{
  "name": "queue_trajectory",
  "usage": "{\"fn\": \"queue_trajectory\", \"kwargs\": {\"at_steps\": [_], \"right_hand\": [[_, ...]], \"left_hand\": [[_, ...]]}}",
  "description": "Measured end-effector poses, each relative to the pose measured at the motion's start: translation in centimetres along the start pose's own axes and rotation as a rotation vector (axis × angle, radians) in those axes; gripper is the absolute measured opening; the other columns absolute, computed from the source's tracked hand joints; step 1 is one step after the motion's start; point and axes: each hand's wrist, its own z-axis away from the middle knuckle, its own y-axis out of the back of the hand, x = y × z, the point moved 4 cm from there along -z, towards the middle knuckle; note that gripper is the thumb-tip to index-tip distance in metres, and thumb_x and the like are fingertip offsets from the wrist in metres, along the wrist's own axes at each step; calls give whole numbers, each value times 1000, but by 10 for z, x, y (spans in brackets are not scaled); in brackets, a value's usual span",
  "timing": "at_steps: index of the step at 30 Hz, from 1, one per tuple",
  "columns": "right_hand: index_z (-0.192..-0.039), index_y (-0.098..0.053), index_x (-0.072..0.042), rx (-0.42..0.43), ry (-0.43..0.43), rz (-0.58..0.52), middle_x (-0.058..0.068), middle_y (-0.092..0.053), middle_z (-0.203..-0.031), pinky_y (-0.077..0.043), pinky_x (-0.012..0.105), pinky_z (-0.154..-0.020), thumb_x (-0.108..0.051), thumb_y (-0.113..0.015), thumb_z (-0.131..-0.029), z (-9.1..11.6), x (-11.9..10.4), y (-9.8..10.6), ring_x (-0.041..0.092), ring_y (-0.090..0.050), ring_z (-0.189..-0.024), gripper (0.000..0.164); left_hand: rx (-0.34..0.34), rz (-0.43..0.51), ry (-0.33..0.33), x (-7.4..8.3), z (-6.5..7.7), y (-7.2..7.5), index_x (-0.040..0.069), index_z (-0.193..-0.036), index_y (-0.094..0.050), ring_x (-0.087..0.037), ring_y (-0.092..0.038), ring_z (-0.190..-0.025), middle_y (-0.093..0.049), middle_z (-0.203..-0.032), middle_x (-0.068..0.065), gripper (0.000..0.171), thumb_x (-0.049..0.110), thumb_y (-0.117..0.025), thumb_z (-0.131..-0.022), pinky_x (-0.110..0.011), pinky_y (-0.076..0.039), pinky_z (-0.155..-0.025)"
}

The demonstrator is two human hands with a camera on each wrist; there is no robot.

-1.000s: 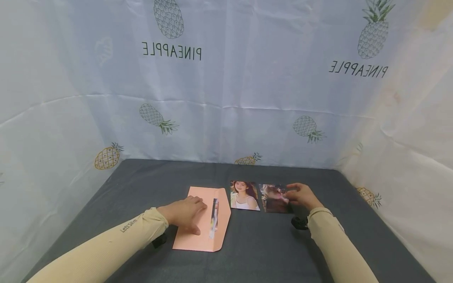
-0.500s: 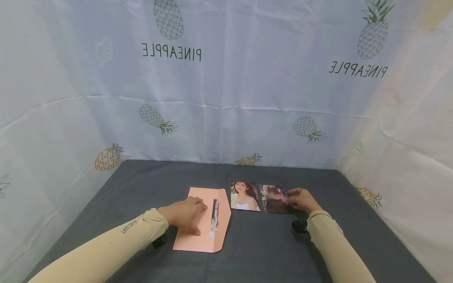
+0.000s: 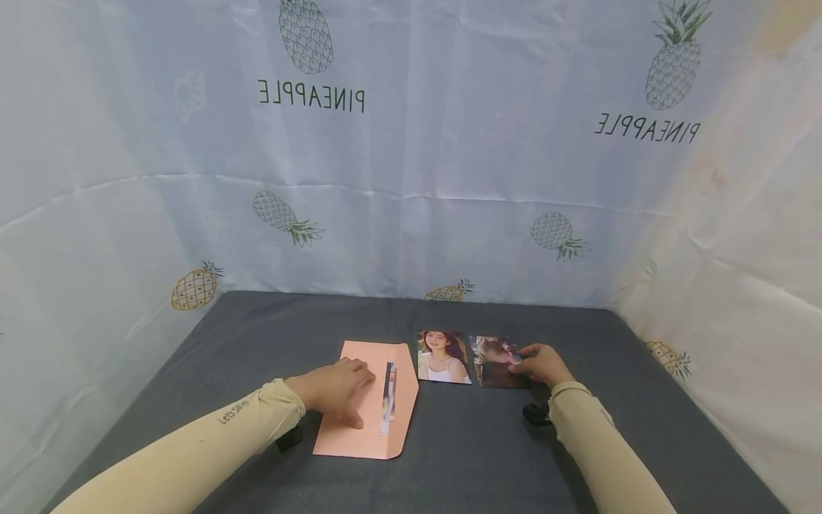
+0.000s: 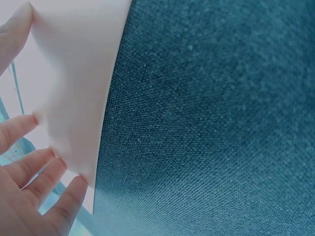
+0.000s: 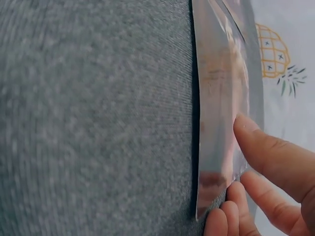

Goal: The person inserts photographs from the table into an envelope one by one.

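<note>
On the dark table lies a peach-pink envelope (image 3: 366, 414), flap toward the right, with a strip of a picture showing through its slot. My left hand (image 3: 337, 389) rests on the envelope with fingers spread; in the left wrist view its fingertips touch the pale paper (image 4: 74, 98). Right of the envelope is a photo of a person in a white top (image 3: 443, 357). Beside that lies a darker photo (image 3: 496, 357). My right hand (image 3: 546, 364) pinches its right edge, thumb (image 5: 256, 140) on the glossy face and the other fingers at the edge.
A dark cloth (image 3: 437, 457) covers the table. White curtains (image 3: 411, 143) with pineapple prints stand behind it and along both sides. A black wrist camera (image 3: 536, 414) sits under my right wrist, low over the cloth.
My right hand has shifted slightly left and down, its thumb and fingers closing onto the right edge of the darker photo. The left hand and envelope have stayed in place.
</note>
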Motion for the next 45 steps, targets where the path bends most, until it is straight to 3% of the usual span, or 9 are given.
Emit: {"fn": "queue_trajectory", "kwargs": {"at_steps": [8, 14, 23, 26, 33, 45], "right_hand": [[-116, -57, 11, 59, -32, 168, 28, -60, -109, -51, 42, -79, -9, -79, -73, 1, -4, 0, 30, -60, -87, 52], [-114, -56, 12, 66, -38, 173, 28, -61, -106, -52, 42, -77, -6, -79, -73, 3, -8, 0, 30, -61, -85, 51], [-107, -54, 12, 88, -23, 183, 30, -57, -109, -44, 50, -89, -4, -76, -73, 3, -8, -1, 37, -53, -96, 44], [-105, -54, 13, 100, -10, 166, 29, -57, -105, -46, 48, -85, -2, -73, -75, 3, -7, -1, 36, -53, -92, 39], [-106, -52, 15, 91, -11, 37, 22, -58, -92, -51, 32, -64, 1, -66, -81, 4, -1, 0, 22, -55, -72, 32], [-116, -45, 15, 58, 36, -119, 21, -63, -93, -50, 31, -59, 1, -64, -87, 17, -10, 8, 14, -57, -70, 37]], "left_hand": [[-1, 12, -2, -1, 0, 0, 9, -131, -55, -26, -45, -127, -50, -136, -9, 75, 44, -82, -72, -41, -42, -105], [-5, 16, 13, -1, 0, 1, 10, -132, -55, -25, -45, -128, -50, -137, -9, 75, 45, -83, -71, -40, -42, -105], [-9, 7, 13, -1, -1, -2, 11, -132, -55, -25, -45, -128, -50, -139, -9, 75, 46, -82, -72, -41, -42, -105], [-11, 5, 12, -2, -1, -3, 11, -132, -55, -25, -45, -128, -49, -139, -9, 75, 46, -82, -72, -41, -42, -105], [-10, 0, 8, -2, -2, -4, 11, -132, -55, -25, -45, -128, -50, -139, -9, 75, 46, -82, -71, -41, -42, -105], [-10, -1, 13, -1, -1, -3, 11, -132, -55, -25, -45, -129, -49, -139, -8, 75, 46, -82, -71, -41, -42, -105]]}}
